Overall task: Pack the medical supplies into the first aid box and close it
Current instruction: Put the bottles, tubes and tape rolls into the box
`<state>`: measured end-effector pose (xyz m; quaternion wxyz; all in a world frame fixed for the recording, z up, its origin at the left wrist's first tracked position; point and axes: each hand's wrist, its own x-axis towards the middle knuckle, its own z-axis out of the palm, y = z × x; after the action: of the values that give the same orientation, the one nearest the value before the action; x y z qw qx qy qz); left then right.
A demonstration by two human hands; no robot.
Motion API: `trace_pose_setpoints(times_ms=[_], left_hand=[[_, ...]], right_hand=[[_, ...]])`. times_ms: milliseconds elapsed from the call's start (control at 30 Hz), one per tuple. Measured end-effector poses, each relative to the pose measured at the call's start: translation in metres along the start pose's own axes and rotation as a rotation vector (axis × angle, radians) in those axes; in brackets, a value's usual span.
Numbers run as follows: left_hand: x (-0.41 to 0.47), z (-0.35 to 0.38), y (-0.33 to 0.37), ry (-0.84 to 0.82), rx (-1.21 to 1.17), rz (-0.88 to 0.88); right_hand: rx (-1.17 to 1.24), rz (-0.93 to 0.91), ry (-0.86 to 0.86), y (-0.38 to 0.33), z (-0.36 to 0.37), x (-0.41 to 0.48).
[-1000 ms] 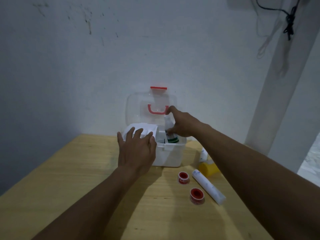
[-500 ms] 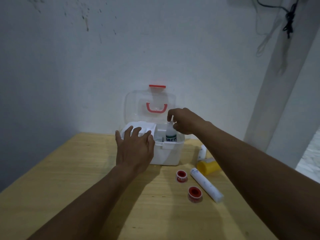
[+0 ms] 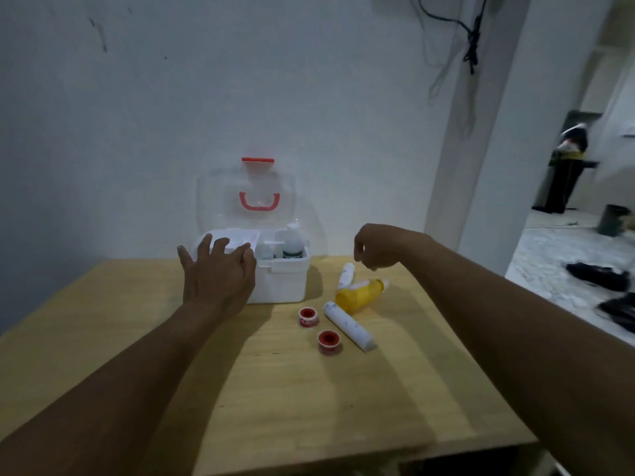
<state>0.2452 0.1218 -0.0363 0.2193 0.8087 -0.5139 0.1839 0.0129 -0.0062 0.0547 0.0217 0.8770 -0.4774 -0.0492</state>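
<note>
The white first aid box (image 3: 287, 281) stands at the table's far edge, its clear lid (image 3: 245, 197) with a red handle raised against the wall. A white bottle with a green label (image 3: 293, 243) stands upright in its right compartment. My left hand (image 3: 216, 273) rests spread on the box's left front rim. My right hand (image 3: 378, 247) hovers empty, fingers loosely curled, right of the box above a small white bottle (image 3: 346, 274) and a yellow bottle (image 3: 359, 295). A white tube (image 3: 348, 326) and two red tape rolls (image 3: 308, 317) (image 3: 329, 341) lie in front.
The wooden table (image 3: 275, 407) ends close at the front and right. A white wall is right behind the box, a pillar (image 3: 481, 132) to the right. Beyond it, a person (image 3: 567, 166) stands in another room; dark items lie on the floor.
My right hand let go of the green-labelled bottle, which now stands in the box, and moved right over the bottles on the table. The left hand stayed on the box.
</note>
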Motion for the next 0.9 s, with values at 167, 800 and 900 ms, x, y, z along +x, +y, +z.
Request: trace_pose_setpoints(times_ms=[167,800,900], left_hand=[[0.0,-0.001,0.0,-0.006,0.006,0.002],[0.001,-0.007,0.002,-0.064,0.0,-0.011],[0.001,-0.007,0.002,-0.064,-0.004,-0.013]], right_hand=[[-0.135,-0.024,-0.148,0.017,0.035,-0.009],[-0.077,-0.053,-0.129,0.033,0.052,-0.005],[-0.016,-0.054,-0.102,0.034,0.053,-0.005]])
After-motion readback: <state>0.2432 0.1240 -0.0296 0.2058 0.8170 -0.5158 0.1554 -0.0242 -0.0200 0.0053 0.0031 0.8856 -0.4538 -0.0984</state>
